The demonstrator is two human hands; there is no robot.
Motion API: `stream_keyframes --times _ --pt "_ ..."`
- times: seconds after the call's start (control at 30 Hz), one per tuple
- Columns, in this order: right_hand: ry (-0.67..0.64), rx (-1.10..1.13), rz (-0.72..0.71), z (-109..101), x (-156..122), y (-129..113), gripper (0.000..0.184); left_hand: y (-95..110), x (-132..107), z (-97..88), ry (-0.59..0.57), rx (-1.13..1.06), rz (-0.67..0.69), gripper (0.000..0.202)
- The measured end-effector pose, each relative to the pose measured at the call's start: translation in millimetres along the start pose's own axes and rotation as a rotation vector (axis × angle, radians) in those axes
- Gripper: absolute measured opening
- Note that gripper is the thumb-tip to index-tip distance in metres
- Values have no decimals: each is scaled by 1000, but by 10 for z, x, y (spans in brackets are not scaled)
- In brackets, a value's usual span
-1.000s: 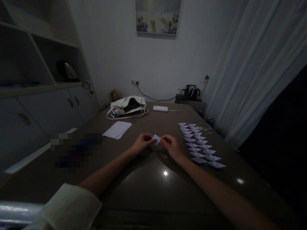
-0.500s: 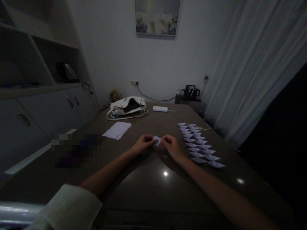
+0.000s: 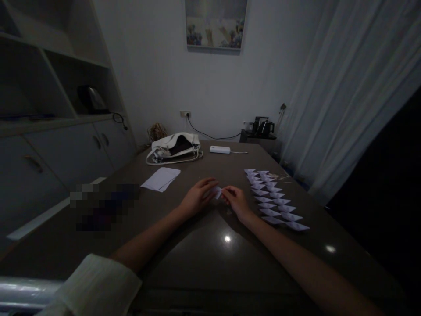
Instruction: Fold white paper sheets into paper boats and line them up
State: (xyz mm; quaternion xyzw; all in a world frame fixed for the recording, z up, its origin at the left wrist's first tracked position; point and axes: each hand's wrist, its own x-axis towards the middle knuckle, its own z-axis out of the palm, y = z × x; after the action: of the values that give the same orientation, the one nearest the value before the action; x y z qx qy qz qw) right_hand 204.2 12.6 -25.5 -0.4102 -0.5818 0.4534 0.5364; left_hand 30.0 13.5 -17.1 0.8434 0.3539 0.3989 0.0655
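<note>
The left hand [image 3: 196,197] has loosened and spread over the small white folded paper [image 3: 218,192], between both hands; the right hand [image 3: 236,202] pinches its three-o'clock edge. Left grip is unclear. Seemingly mid-fold, it calls for steady holding. White folded-paper boats [image 3: 276,195] sit at three o'clock, flat white sheets [image 3: 161,179] at ten.

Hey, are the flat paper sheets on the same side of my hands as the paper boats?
No: the flat sheets lie left of the left hand, the paper boats right of the right hand.
</note>
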Motion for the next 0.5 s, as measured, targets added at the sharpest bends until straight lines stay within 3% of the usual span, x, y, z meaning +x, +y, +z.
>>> stream_keyframes --times 0.2,0.5 --pt "15 88 57 5 -11 1 21 25 -13 -31 -90 119 1 49" --pt "-36 277 167 11 -18 18 24 65 -16 -58 -178 93 -77 54"
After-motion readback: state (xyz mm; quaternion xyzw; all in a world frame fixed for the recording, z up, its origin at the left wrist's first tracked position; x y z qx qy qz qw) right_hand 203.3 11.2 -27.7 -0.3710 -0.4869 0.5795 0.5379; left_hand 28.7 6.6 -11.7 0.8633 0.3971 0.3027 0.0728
